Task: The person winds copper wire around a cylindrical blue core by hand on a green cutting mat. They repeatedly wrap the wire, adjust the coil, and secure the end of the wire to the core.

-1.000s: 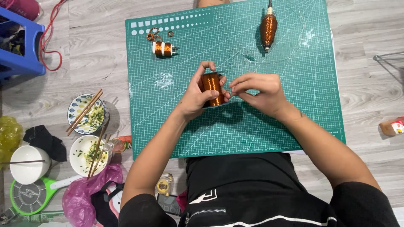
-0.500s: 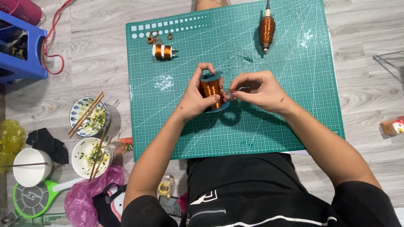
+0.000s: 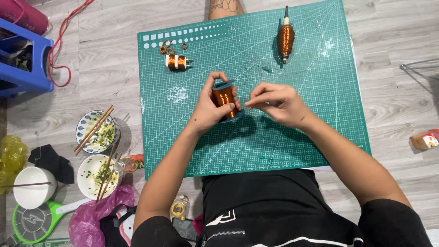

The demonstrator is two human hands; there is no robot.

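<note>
My left hand (image 3: pixel 208 107) grips a blue spool of copper wire (image 3: pixel 224 96) above the green cutting mat (image 3: pixel 320 114). My right hand (image 3: pixel 276 103) is just right of the spool, its fingertips pinched together near the spool's side, apparently on a thin wire end that is too fine to see. A small wound copper coil (image 3: pixel 176 61) lies on the mat at the upper left with tiny copper rings (image 3: pixel 165 46) beside it. A long spindle wound with copper wire (image 3: pixel 285 39) lies at the mat's top.
Two bowls with chopsticks (image 3: pixel 97 131) (image 3: pixel 97 176) and a white cup (image 3: pixel 29 186) sit on the wooden floor at left. A blue stool (image 3: pixel 25 59), red cable, green racket-shaped swatter (image 3: pixel 34 222) and pink bag are also left. A small bottle (image 3: pixel 425 140) lies right.
The view has shifted slightly. My hands stay on the spool, which has turned a little more upright, and my right fingers have stayed pinched close to its side.
</note>
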